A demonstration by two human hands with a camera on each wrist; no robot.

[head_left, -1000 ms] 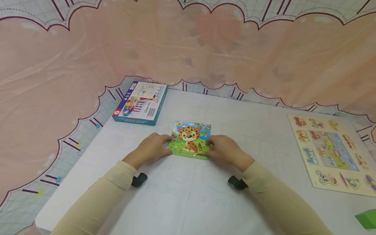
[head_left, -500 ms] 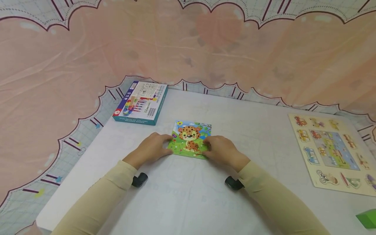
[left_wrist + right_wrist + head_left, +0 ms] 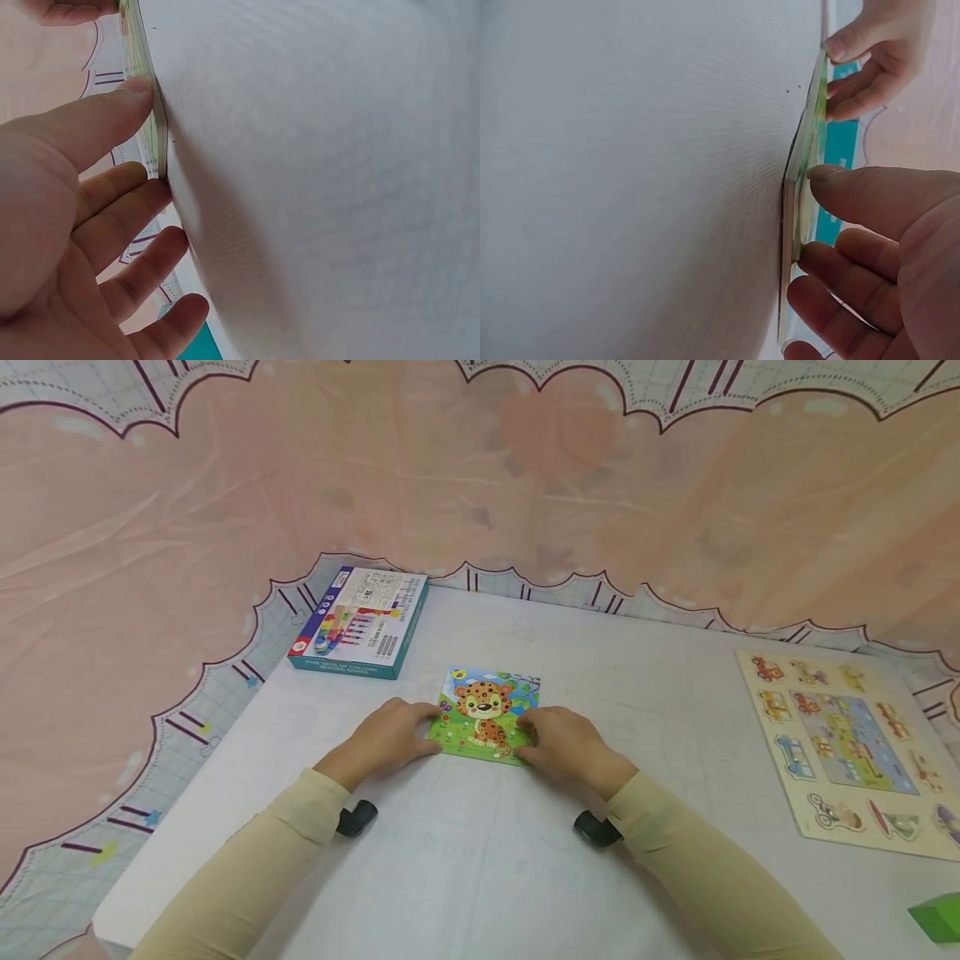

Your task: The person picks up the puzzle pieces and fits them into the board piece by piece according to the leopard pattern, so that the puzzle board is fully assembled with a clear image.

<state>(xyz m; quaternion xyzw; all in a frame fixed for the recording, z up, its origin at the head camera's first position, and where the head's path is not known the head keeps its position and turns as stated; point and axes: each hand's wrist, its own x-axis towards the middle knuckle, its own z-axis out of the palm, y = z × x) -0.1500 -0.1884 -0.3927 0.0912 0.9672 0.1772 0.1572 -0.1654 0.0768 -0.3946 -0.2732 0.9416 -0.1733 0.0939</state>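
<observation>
A small square picture puzzle [image 3: 480, 706] of a seated leopard cub lies flat on the white table. My left hand [image 3: 384, 737] holds its left side, thumb near the front corner and fingers along the edge. At the lower right, my right hand [image 3: 573, 745] pinches a puzzle piece [image 3: 804, 199] between thumb and fingers, and hides most of it in the head view. In the right wrist view the board [image 3: 786, 262] shows as a thin layer under that piece. The left wrist view shows the left thumb [image 3: 136, 84] touching the puzzle's edge.
A flat boxed set [image 3: 360, 622] with a teal side lies at the back left. To the right is a wooden peg puzzle board [image 3: 780, 777] with vehicle pictures. A green block [image 3: 937, 917] sits at the lower right. Patterned cloth [image 3: 420, 468] hangs behind the table.
My right hand has slid slightly left over the puzzle's lower right part, and the piece under it sits more in line with the picture. My left hand has stayed in place.
</observation>
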